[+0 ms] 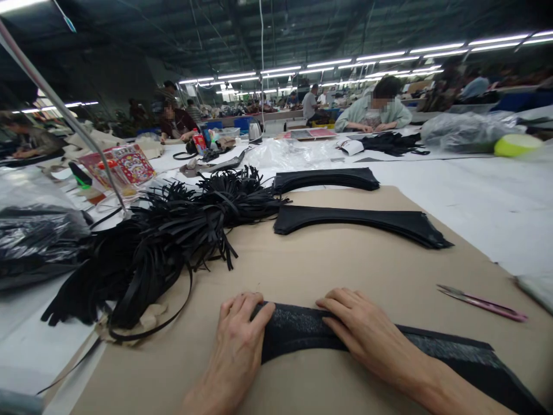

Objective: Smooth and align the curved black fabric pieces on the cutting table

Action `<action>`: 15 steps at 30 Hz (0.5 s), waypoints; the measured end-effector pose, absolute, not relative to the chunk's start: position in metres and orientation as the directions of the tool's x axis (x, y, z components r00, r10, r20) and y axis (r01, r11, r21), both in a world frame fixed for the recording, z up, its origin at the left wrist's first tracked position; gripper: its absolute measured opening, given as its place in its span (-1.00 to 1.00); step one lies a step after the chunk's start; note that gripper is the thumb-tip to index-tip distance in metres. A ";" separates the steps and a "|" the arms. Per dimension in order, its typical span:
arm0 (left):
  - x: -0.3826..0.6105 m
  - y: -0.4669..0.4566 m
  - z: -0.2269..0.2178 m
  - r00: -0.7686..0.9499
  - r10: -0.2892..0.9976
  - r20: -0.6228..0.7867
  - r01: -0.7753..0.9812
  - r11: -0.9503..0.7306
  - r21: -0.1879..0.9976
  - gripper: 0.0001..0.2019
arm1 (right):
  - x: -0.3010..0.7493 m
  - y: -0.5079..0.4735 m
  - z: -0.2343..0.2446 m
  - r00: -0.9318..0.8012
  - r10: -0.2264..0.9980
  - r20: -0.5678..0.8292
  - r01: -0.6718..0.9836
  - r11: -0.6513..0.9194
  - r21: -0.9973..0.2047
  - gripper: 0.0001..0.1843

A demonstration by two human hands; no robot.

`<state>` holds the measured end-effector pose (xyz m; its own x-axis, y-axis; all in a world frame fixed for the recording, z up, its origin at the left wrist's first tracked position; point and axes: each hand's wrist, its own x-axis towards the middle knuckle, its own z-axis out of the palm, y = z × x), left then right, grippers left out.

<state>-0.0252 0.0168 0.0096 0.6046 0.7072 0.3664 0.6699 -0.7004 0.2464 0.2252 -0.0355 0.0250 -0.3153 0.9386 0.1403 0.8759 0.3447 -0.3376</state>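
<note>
A long curved black fabric piece (302,334) is laid flat on the tan paperboard sheet (345,265), at the sheet's near edge. Its long axis runs from the left hand toward the lower right corner of the view, where its far end is cut off by the frame; its blunt left end points leftward and is covered by the left hand (239,340). That hand is pressed palm-down on the piece, fingers together and flat, nothing pinched. The right hand (367,331) is also laid flat on the piece, just right of the left hand, fingers extended and close together, pointing left along the upper edge of the fabric. A narrow stretch of the piece is seen between the two hands.

Farther up the sheet from the piece, a second curved black piece (358,222) is laid with its long axis left to right, tapering to the right. Beyond it, at the sheet's far edge, a stack of similar black pieces (326,178) is seen. A tangled heap of black strips (173,242) is spread over the sheet's left edge. Pink-handled scissors (484,302) are lying on the sheet to the right of the piece, well apart from the right hand. A person in a pale green top (374,112) is seated at a far table.
</note>
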 end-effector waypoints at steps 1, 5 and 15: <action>-0.020 0.014 0.011 0.619 0.693 0.369 0.640 -0.718 0.273 -0.65 | 0.224 -0.034 0.026 -0.309 0.943 0.126 0.885 0.334 -0.324 -0.82; 0.003 0.000 0.012 0.715 0.635 0.293 0.559 -0.771 0.306 -0.61 | 0.218 -0.028 0.028 -0.361 0.927 0.102 0.910 0.374 -0.177 -0.87; 0.013 -0.007 -0.001 0.713 0.663 0.230 0.597 -0.745 0.297 -0.61 | 0.218 -0.021 0.025 -0.561 0.817 0.134 0.828 0.551 0.106 -0.82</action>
